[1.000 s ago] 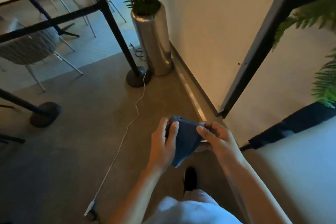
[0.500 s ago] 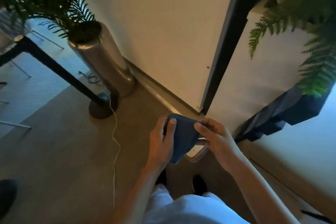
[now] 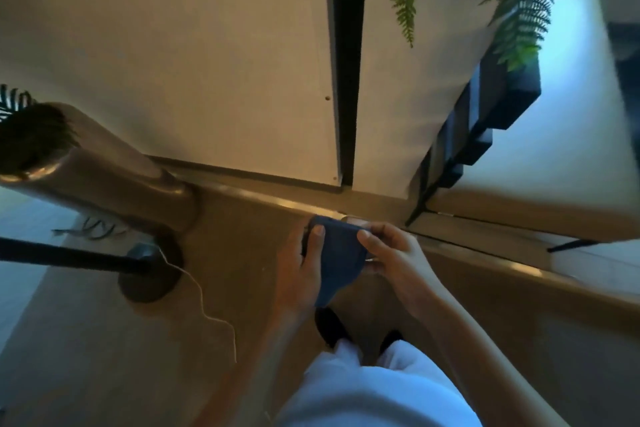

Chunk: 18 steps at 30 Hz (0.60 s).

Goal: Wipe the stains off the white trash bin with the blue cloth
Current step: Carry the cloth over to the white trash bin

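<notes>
Nearest the camera, a person's white-trousered legs and dark shoes stand on the brown floor [image 3: 86, 374]. Just ahead, both hands hold a folded dark-blue cloth [image 3: 341, 260] at waist height, over the floor. The left hand [image 3: 303, 274] grips the cloth's left edge, thumb curled over its front; the right hand [image 3: 394, 260] pinches the right edge, thumb on top and fingers curled beneath. The cloth's lower corner hangs loose between the wrists.

The white trash bin cannot be made out for certain. A pale, tall panel with a dark hanging liner-like fold [image 3: 485, 135] stands ahead to the right and may be it, but no stains can be told in this dim light.

Risks, as a judgement: the thin white cable [image 3: 204, 295] trailing across the floor to the left lies near the feet and could catch a shoe on a step that way. The low light could leave stains missed. The bunched cloth, if not spread flat, would wipe poorly.

Farther left, a black stanchion post on a round base [image 3: 149, 274] stands beside a tall polished metal cylinder planter [image 3: 114, 177], which holds a dark-leaved palm [image 3: 27, 135]. Beyond, a cream wall panel [image 3: 190, 62] meets a black vertical strip [image 3: 346, 80], and green fern fronds [image 3: 519, 21] hang at upper right; their container is unclear.
</notes>
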Motion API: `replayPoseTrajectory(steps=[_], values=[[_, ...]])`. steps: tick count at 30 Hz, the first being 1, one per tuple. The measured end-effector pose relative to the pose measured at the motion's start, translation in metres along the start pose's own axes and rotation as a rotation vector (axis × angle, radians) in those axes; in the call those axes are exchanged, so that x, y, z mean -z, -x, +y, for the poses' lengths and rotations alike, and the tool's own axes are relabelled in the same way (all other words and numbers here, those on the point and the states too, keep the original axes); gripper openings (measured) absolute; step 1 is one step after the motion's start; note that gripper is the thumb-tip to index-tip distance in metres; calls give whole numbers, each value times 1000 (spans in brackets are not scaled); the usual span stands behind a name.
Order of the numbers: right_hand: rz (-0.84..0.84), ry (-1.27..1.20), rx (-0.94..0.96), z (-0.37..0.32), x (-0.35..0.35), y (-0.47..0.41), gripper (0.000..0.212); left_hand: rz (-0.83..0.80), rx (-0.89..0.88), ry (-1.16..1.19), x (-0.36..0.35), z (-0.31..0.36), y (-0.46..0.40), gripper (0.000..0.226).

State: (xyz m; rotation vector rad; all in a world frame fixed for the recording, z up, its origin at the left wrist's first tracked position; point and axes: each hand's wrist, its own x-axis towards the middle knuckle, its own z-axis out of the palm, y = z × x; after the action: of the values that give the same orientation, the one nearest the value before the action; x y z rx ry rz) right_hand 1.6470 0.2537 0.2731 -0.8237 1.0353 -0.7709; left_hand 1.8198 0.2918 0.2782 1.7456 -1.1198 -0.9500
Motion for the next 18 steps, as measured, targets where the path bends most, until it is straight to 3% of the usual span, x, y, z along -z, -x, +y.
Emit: replayPoseTrajectory(steps=[9,18], values=[[191,-90,9,52,12,64,22,-169,-37,-26,-21,-8,56,29],[293,-82,5,89,10,113,19,-198,-34,-3,-29,-25,109,24]])
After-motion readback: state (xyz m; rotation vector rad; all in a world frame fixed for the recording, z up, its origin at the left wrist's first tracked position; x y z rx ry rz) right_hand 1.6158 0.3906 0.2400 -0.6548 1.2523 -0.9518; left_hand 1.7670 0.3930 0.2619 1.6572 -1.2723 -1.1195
